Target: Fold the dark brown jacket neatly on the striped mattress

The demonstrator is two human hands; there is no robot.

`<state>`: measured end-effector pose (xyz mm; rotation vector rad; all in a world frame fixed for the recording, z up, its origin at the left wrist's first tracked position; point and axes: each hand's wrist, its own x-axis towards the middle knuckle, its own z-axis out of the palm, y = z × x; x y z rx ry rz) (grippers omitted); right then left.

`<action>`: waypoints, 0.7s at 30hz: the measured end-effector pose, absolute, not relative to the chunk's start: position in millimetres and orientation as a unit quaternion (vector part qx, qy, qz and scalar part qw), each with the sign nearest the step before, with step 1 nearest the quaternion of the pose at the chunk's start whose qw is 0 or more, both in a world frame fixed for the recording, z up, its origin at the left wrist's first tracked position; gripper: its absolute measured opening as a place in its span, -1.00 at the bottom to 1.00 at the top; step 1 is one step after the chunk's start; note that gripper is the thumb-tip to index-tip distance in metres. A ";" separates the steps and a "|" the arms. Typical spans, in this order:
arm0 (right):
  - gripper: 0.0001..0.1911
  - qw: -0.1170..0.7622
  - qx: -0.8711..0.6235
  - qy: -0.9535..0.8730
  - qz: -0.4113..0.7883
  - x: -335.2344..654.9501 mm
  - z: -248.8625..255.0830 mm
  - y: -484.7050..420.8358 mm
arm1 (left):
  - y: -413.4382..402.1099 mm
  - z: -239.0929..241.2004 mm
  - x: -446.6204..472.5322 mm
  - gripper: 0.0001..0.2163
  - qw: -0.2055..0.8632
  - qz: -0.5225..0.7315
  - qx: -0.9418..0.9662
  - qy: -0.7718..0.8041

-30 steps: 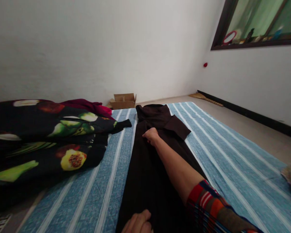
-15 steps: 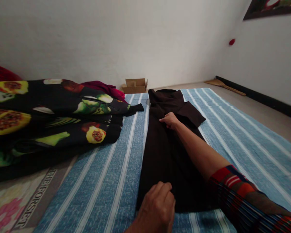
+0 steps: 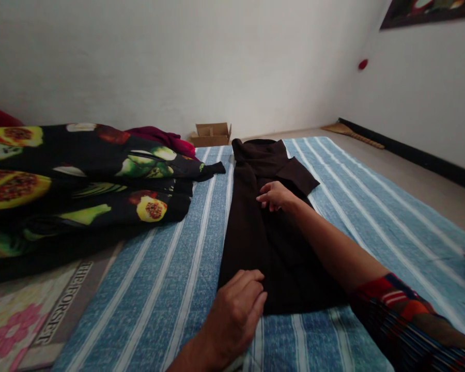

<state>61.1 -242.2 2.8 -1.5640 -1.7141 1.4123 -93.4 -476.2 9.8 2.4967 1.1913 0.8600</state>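
A dark brown garment [image 3: 256, 232] lies lengthwise on a blue striped sheet [image 3: 356, 206], with a sleeve folded out on its right side. My left hand [image 3: 234, 312] is at the garment's near left corner, its fingers curled onto the hem. My right hand [image 3: 275, 196] rests on the garment's middle, near the sleeve, with the fingers loosely apart and touching the cloth. My right forearm stretches over the garment, and a red striped sleeve [image 3: 411, 320] covers the upper arm.
A black fruit-print cloth [image 3: 81, 181] is heaped at the left, with a dark red cloth [image 3: 158, 137] behind it. A flower-print mat [image 3: 31, 320] shows at the near left. A small cardboard box [image 3: 211, 134] stands by the far wall. Bare floor [image 3: 411, 170] runs along the right wall.
My right hand slid back toward me along the garment and loosened from a fist. My left hand moved left to the near hem corner. The view tilted downward.
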 end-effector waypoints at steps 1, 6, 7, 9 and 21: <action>-0.85 0.217 -0.559 -0.620 0.507 66.6 5.3 -246.7 | -473.9 11.6 -96.6 -0.85 0.106 0.303 0.851 0.416; -0.90 0.246 -0.557 -0.620 0.495 98.8 17.1 -273.7 | -453.2 13.9 -116.5 -0.83 0.014 0.290 0.841 0.458; -0.90 0.254 -0.560 -0.617 0.491 105.5 18.6 -280.0 | -447.9 12.8 -119.7 -0.82 -0.001 0.284 0.839 0.464; -0.90 0.275 -0.563 -0.608 0.487 118.9 20.3 -293.2 | -437.6 9.1 -124.0 -0.80 -0.023 0.266 0.835 0.480; -0.70 0.512 -0.540 -0.481 0.464 174.7 3.1 -371.5 | -389.0 -6.3 -123.1 -0.66 0.008 0.147 0.848 0.510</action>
